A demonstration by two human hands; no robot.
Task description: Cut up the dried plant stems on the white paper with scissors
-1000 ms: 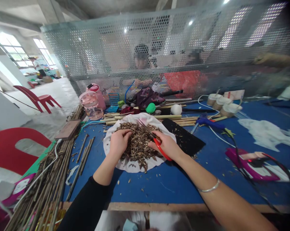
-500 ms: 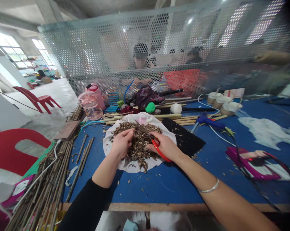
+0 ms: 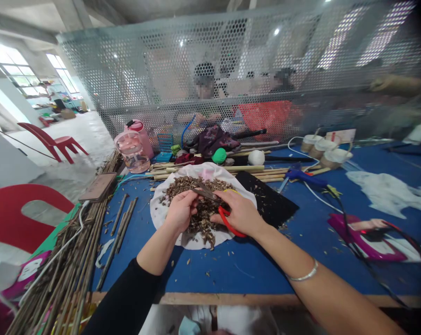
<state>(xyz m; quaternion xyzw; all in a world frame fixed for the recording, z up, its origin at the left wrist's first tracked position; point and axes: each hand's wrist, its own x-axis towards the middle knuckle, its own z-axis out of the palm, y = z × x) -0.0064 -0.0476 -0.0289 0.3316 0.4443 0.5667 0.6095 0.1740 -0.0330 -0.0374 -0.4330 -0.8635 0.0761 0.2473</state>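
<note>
A heap of dry brown leaf-like bits [image 3: 203, 228] lies on a round white cloth [image 3: 157, 209] on the blue table. Over the heap, my right hand [image 3: 240, 211] grips scissors [image 3: 227, 224] with red handles, their blades pointing left. My left hand [image 3: 180, 209] is closed in a pinch close to the blade tips. Whatever sits between its fingertips is too small to make out. Part of the scissors' far handle is hidden behind my right hand.
Long thin sticks [image 3: 70, 242] are stacked along the left edge. Behind the cloth lie bamboo sticks [image 3: 262, 174], a green ball [image 3: 219, 155] and a white ball [image 3: 256, 157]. A blue glue gun [image 3: 304, 176] and a black sheet [image 3: 273, 200] lie to the right.
The scissors have swung flatter and their blades now lie nearer my left fingertips. My left hand has shifted slightly right and down, still pinched.
</note>
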